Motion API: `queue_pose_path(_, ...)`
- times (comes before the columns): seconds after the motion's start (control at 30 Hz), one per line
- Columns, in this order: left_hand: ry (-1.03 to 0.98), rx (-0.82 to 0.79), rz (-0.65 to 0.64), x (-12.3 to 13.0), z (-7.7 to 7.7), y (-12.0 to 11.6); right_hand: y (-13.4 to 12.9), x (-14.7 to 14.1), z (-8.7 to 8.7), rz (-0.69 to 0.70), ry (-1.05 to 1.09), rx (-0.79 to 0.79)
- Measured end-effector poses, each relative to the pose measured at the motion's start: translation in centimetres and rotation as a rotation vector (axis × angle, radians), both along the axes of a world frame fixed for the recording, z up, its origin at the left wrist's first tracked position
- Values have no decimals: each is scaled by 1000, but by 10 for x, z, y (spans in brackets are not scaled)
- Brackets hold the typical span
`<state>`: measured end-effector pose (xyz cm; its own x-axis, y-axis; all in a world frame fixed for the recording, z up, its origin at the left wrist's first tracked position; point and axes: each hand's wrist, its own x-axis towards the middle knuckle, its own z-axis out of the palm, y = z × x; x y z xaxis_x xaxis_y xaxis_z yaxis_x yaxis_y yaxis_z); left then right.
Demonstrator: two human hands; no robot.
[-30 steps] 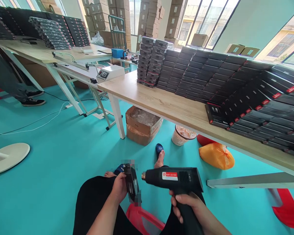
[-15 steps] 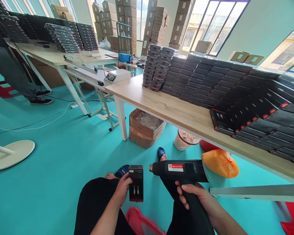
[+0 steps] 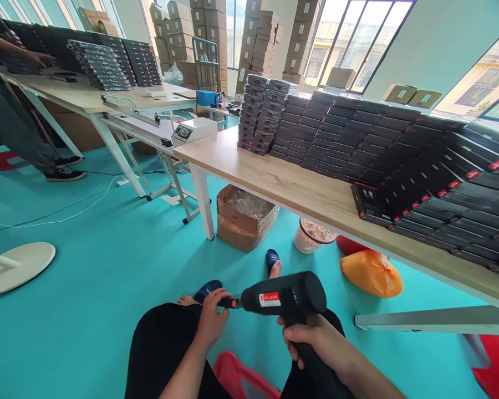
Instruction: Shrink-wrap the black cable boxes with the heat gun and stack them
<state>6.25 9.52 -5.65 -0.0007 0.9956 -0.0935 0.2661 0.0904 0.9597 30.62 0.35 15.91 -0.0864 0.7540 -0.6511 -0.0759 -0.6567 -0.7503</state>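
Left hand [image 3: 213,321] raised at lower centre of frame, forearm slanting in from bottom edge. Small black box [image 3: 228,302] held flat there, nearly edge-on, red mark at its end, pinched between thumb and fingers. Black heat gun [image 3: 270,295], red-and-white label on barrel, gripped by right hand [image 3: 314,339], right of lower centre; fingers curled round handle. Nozzle aimed left at box end; contact can't be told. Stacked black boxes [image 3: 336,133] lined up on wooden table [image 3: 274,172], upper right.
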Motion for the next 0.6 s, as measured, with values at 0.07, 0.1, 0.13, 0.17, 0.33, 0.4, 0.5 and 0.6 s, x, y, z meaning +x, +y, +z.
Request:
queue_pose_path(0.07, 9, 26, 22, -1, -2, 1, 1, -1, 1, 56, 25, 7)
queue_pose_path(0.1, 12, 40, 31, -1, -4, 1, 1, -2, 1, 50, 22, 20)
queue_pose_path(0.13, 14, 52, 34, -1, -4, 2, 1, -2, 1, 30, 9, 39)
queue_pose_path(0.17, 16, 62, 30, -2, -5, 2, 1, -3, 2, 7, -11, 54)
queue_pose_path(0.33, 33, 79, 2, -4, -10, 4, 0, -9, 6, 54, 27, 34)
queue_pose_path(0.4, 36, 74, 20, -5, -11, 5, 0, -9, 4, 18, 48, 56)
queue_pose_path(0.5, 8, 72, 45, -6, -12, 7, -2, -5, -1, -92, -40, 46)
queue_pose_path(0.6, -16, 75, 52, -6, -11, 9, -7, -2, -5, -59, -7, -5)
